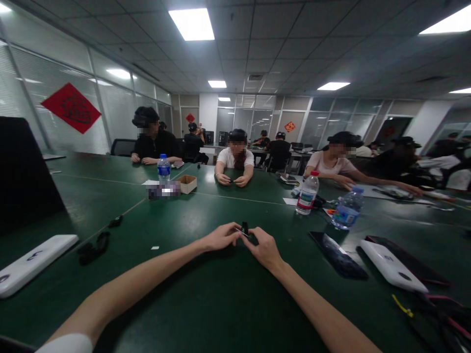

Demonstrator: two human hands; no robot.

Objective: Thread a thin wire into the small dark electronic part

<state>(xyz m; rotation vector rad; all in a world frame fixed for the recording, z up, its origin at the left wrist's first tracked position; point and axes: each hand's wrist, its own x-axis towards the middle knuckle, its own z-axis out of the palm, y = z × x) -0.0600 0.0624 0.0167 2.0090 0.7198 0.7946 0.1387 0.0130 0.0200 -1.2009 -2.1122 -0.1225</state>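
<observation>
Over the green table (217, 304), my left hand (223, 237) and my right hand (265, 249) meet with closed, pinching fingers. A small black piece (245, 227) stands up between the fingertips. Just in front of it, a thin pale strip (242, 232) runs slantwise from the left fingertips to the right ones. Both are too small to name, and the fingers partly cover them. Which hand bears the black piece I cannot tell for certain. To the left, a small white scrap (155, 248) lies on the tabletop.
At right are a red-capped bottle (308, 193), a blue-capped bottle (348, 211), a dark pouch (338, 256), a white device (392, 264) and cables (437, 309). Another white device (35, 262) and black straps (93, 249) lie left. A small box (187, 184) and seated people are beyond.
</observation>
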